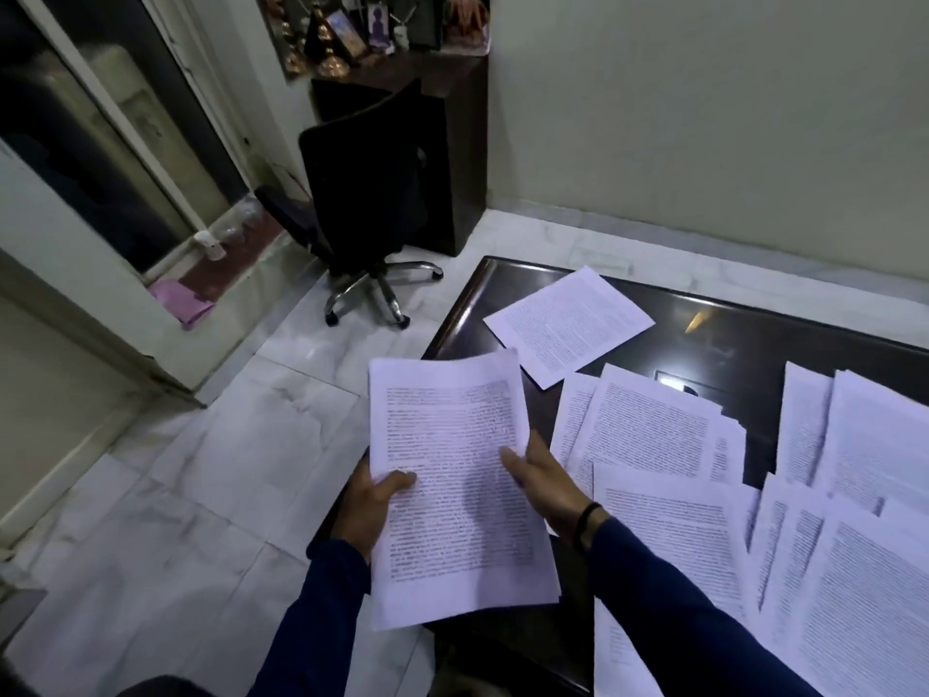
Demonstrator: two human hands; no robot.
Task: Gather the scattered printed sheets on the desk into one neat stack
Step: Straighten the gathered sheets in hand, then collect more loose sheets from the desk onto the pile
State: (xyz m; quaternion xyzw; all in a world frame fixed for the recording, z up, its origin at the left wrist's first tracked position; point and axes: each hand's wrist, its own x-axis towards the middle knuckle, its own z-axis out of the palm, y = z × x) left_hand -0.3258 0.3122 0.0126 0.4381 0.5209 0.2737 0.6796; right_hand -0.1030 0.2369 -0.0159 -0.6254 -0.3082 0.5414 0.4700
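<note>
1. Desk [729, 334]: dark and glossy, it fills the right half of the frame, with its left edge running down through the centre. I treat it as the squaring surface for the stack.
2. Loose sheets [854, 570]: these lie overlapped and fanned across the lower right of the frame. One single sheet [568, 324] lies apart, right of centre near the desk's far left corner. Most of the task is not yet done, in my judgement.
3. Held stack [452, 485]: it sits at lower centre and is lifted over the desk's left edge. Its lower edges look slightly stepped, so it is not yet square.
4. Left hand [372, 500]: it grips the stack's left edge, thumb curled over the printed face. The fingers are behind the paper, so I cannot tell how they lie.
5. Right hand [543, 480]: it holds the stack's right edge, thumb on top. The fingers are under the paper and hidden. A dark band [585, 523] sits at the wrist.
6. Procedure for this step:
   a. I keep the left hand as the carrier and free the right to collect.
   b. I take the nearest fanned sheets first and slide each flat under or onto the stack. Lifting by a corner risks a fold.
   c. I tap the long edge, then the short edge, on the desk to square it.
   d. I fetch the single sheet last.
</note>
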